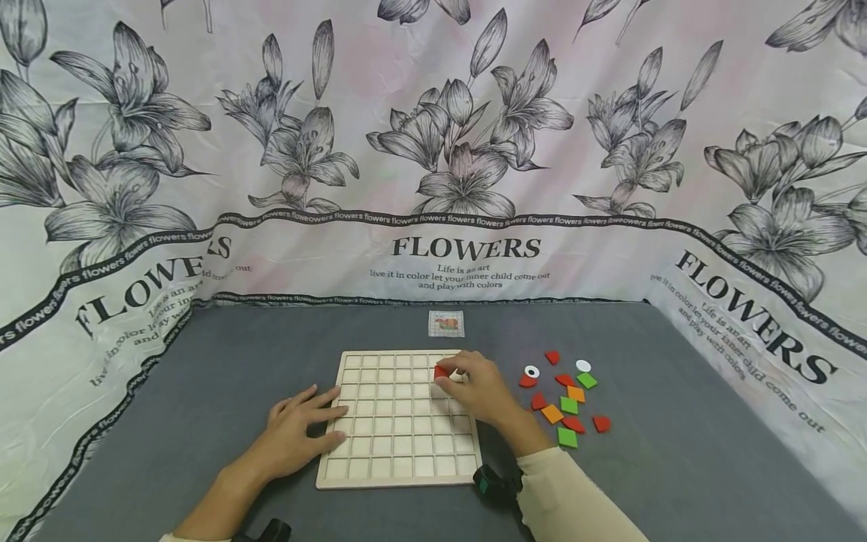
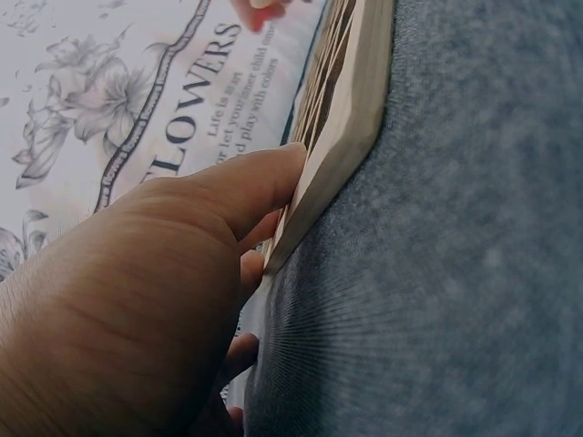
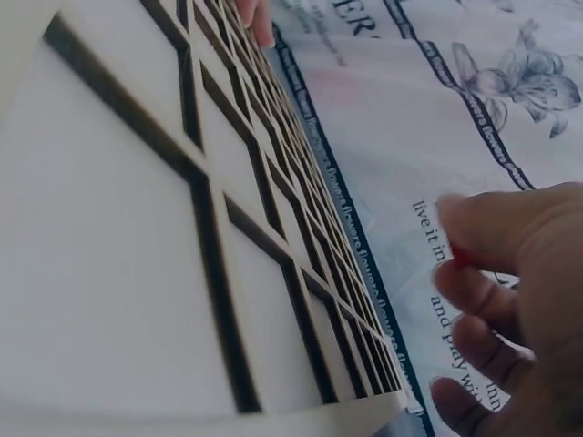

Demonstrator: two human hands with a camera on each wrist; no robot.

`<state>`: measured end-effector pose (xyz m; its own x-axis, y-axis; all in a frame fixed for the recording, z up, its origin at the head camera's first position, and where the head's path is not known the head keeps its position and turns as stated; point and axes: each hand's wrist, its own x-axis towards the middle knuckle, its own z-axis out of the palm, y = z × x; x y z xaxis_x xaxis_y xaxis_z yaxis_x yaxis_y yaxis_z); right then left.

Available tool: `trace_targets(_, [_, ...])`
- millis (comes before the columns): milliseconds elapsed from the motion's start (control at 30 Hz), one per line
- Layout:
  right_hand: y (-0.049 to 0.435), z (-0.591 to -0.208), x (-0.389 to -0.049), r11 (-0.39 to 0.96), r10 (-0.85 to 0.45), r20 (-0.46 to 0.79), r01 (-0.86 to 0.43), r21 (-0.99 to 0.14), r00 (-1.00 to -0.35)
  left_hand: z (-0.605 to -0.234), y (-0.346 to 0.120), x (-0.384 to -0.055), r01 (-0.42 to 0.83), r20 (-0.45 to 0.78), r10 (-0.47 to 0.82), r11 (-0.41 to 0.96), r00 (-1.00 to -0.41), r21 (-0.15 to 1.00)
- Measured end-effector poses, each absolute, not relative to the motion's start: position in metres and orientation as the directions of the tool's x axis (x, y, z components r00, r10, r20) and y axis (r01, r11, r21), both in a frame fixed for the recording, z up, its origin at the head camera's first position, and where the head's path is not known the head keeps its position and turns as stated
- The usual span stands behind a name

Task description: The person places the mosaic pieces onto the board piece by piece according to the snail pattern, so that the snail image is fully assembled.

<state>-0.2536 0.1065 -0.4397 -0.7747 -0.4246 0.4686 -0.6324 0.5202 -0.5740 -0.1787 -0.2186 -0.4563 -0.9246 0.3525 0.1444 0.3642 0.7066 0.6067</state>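
Note:
A pale wooden grid board [image 1: 403,425] with square recesses lies on the grey table. My right hand [image 1: 482,391] is over the board's upper right part and pinches a red tile [image 1: 441,372] between thumb and fingers. Only a sliver of that red tile [image 3: 460,259] shows in the right wrist view; its full outline is hidden. At the board's left edge my left hand [image 1: 298,429] rests with fingers spread, the fingertips touching the frame. In the left wrist view the thumb of the left hand [image 2: 137,282] lies against the board's wooden rim [image 2: 342,137].
Right of the board lie loose flat pieces: several red ones [image 1: 601,424], green squares [image 1: 567,437], orange squares [image 1: 552,414], a white disc [image 1: 583,366] and a white ring with a dark centre [image 1: 531,371]. A small picture card [image 1: 446,324] lies behind the board. A flower-printed curtain [image 1: 467,260] surrounds the table.

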Motion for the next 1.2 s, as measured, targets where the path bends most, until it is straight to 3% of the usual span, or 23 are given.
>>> trace_targets(300, [0.102, -0.448, -0.258, 0.567, -0.449, 0.413, -0.610, -0.554, -0.792, -0.456, -0.222, -0.179, 0.371, 0.159, 0.346, 0.718, -0.924, 0.589])
trace_targets(667, [0.098, -0.453, -0.259, 0.584, -0.529, 0.414, -0.671, -0.456, -0.741, -0.453, -0.225, -0.179, 0.371, 0.162, 0.344, 0.719, -0.925, 0.588])
trace_targets(933, [0.098, -0.452, -0.257, 0.569, -0.528, 0.420, -0.675, -0.470, -0.738, -0.453, -0.225, -0.179, 0.365, 0.158, 0.339, 0.720, -0.927, 0.590])
trace_targets(1200, [0.110, -0.432, -0.253, 0.532, -0.463, 0.422, -0.626, -0.570, -0.779, -0.457, -0.219, -0.180, 0.361, 0.139, 0.351, 0.714, -0.926, 0.600])
